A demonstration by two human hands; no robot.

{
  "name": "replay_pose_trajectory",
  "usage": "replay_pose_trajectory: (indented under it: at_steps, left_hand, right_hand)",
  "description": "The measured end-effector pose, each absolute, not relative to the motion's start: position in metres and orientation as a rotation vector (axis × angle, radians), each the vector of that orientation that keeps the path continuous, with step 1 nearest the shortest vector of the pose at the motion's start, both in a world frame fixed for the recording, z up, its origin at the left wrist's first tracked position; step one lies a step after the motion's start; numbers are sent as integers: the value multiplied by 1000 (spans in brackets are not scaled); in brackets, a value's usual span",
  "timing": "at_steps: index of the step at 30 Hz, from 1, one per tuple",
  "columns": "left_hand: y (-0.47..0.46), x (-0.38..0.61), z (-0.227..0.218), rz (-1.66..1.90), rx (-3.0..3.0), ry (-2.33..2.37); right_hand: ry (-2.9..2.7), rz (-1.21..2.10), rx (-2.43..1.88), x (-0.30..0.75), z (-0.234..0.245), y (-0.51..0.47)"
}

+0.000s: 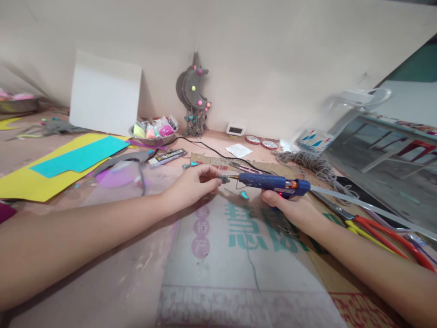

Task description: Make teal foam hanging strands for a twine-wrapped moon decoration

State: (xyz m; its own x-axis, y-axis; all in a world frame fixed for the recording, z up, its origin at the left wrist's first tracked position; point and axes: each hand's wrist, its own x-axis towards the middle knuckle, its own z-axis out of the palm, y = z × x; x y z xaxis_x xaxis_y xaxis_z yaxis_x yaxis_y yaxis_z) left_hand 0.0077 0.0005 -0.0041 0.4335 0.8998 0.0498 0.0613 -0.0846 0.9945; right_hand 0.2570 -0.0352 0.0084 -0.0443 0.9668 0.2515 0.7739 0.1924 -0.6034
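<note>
My right hand (285, 202) is closed around the handle of a blue hot glue gun (262, 181), which has a red light lit and a long pale glue stick (341, 195) trailing from its back. The nozzle points left and meets a small grey piece (224, 179). Between thumb and fingertips, my left hand (198, 184) pinches this grey piece; its exact kind is too small to tell. Just below the nozzle lies a small turquoise heart-like piece (244, 195) with a thread. Under both hands is a clear plastic sheet (218, 273) over printed cardboard.
Orange-and-yellow scissors (378, 230) and grey yarn (316, 165) lie at right, near a clear pitcher (327, 123). A bowl of colored packets (155, 132) and a grey moon hanging (194, 91) are at the back. Yellow (51, 182) and turquoise sheets (82, 155) lie left.
</note>
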Motion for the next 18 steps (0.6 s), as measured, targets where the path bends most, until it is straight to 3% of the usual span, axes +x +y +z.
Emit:
replay_pose_trajectory:
  at_steps: [18]
  left_hand:
    - [-3, 9, 0, 847, 1433, 884]
  right_hand:
    - [-1808, 496, -1677, 255, 10, -35]
